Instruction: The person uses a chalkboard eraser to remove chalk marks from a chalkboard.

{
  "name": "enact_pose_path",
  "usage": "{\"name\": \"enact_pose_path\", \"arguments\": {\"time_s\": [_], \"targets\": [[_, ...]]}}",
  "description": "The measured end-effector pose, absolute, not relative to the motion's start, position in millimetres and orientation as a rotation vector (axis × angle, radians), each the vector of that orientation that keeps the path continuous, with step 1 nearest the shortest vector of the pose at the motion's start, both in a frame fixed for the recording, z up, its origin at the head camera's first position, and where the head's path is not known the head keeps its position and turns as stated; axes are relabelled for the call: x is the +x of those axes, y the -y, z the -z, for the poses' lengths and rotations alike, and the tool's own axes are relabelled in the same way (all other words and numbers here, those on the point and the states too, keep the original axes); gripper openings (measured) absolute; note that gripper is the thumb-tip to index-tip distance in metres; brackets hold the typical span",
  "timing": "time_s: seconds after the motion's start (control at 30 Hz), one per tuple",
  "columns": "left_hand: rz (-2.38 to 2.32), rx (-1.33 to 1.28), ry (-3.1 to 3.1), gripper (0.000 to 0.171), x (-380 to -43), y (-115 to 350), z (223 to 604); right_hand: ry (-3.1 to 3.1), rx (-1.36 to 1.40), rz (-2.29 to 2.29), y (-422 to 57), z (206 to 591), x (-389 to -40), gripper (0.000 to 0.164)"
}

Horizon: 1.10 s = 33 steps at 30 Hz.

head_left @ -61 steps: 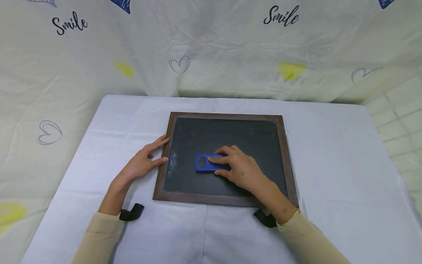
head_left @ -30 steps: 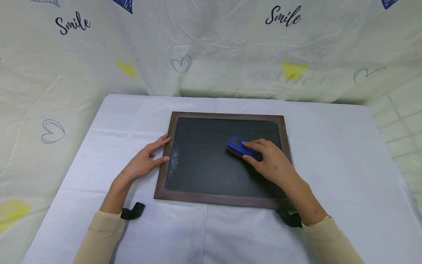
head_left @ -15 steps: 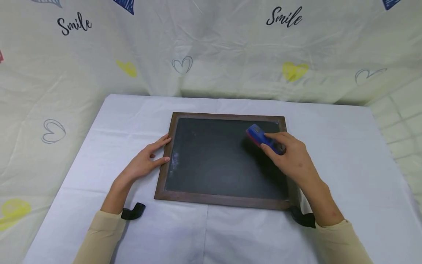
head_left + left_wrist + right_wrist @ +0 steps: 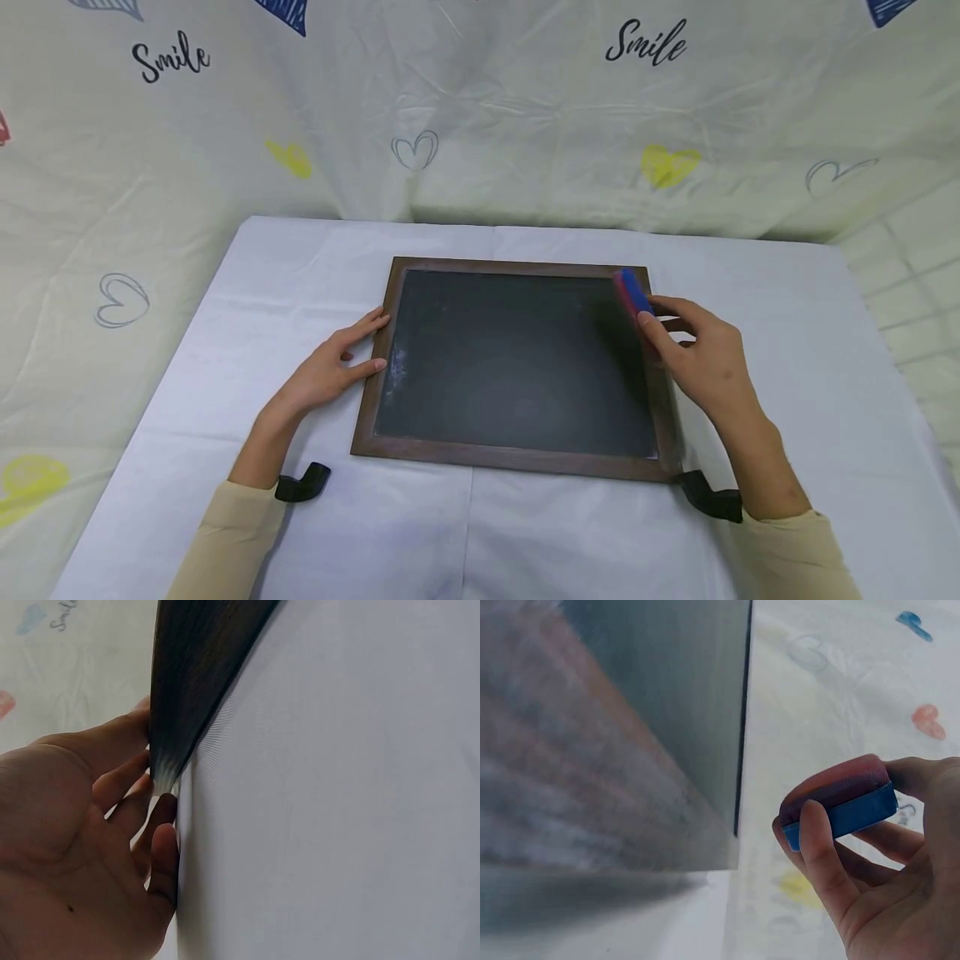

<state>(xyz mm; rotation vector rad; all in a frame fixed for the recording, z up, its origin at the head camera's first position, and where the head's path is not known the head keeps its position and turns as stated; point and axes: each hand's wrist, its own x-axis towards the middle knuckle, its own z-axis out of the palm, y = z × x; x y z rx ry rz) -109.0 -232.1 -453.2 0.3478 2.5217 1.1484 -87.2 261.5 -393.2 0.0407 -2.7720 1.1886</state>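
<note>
A chalkboard [image 4: 510,367] in a dark brown wooden frame lies on the white-covered table. Its dark surface looks mostly plain, with a pale chalky smudge near the left edge. My left hand [image 4: 326,367] rests its thumb and fingertips on the left side of the frame, as the frame edge [image 4: 202,667] in the left wrist view also shows. Over the board's upper right corner, my right hand [image 4: 708,358] grips a blue board eraser [image 4: 635,293] between thumb and fingers. In the right wrist view, the reddish felt of the eraser [image 4: 840,787] is turned up and it is clear of the board.
White cloth [image 4: 780,350] covers the table around the board. Behind it hangs a pale curtain [image 4: 517,108] printed with hearts and "Smile". A black strap end [image 4: 303,483] sticks out at the left wrist, another [image 4: 711,500] at the right.
My right hand has carried the eraser from the board's middle to its upper right, lifting and tipping it so the red side shows. My left hand stays at the frame.
</note>
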Motion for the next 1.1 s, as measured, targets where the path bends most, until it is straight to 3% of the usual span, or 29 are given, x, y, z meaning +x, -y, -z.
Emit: {"name": "enact_pose_path", "arguments": {"time_s": [0.57,0.83,1.1], "targets": [[-1.165,0.387,-2.517,0.074,-112,226,453,2.759,-0.19,-1.414,-306,405,-79,0.052],[-1.149,0.379,-2.52,0.074,-112,228,455,2.416,-0.341,-1.891,-323,416,-70,0.034],[-1.16,0.344,-2.515,0.074,-107,233,455,2.184,-0.565,-2.159,-326,429,-67,0.034]]}}
